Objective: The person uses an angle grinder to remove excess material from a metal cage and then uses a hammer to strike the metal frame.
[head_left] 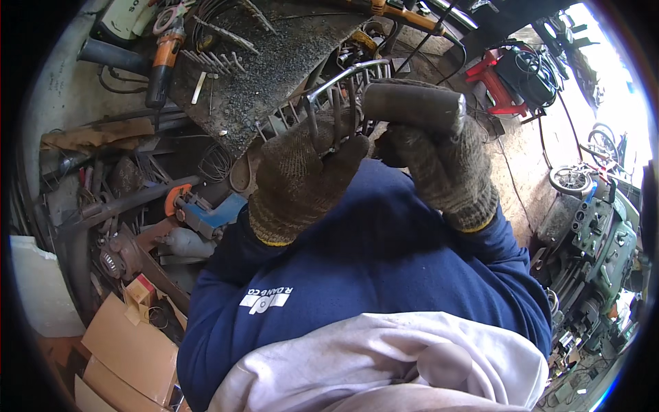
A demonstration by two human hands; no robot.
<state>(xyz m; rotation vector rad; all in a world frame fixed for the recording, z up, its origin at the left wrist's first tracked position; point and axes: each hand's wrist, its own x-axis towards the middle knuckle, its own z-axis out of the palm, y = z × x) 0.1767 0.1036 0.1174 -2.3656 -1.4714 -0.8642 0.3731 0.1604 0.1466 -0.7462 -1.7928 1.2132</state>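
Left hand (302,172), gloved, gripping bent wire frame (340,93); frame's lower ends hidden behind glove. Right hand (439,165), gloved, clenching thick dark cylinder (412,104) against frame, above blue sleeves. Beyond: gritty steel bench (274,62) bearing orange grinder (163,58), loose rods; cluttered workshop floor, cardboard (130,343).

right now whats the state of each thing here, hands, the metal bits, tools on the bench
left hand: gloved, closed on the wire piece
right hand: gloved, gripping the pipe
wire piece: bent metal rod frame with prongs, held up off the bench
pipe: dark, thick, roughly level, held against the wire piece
angle grinder: orange and black, lying on the bench, untouched
workbench: covered in dark metal grit
cardboard boxes: flattened, on the floor
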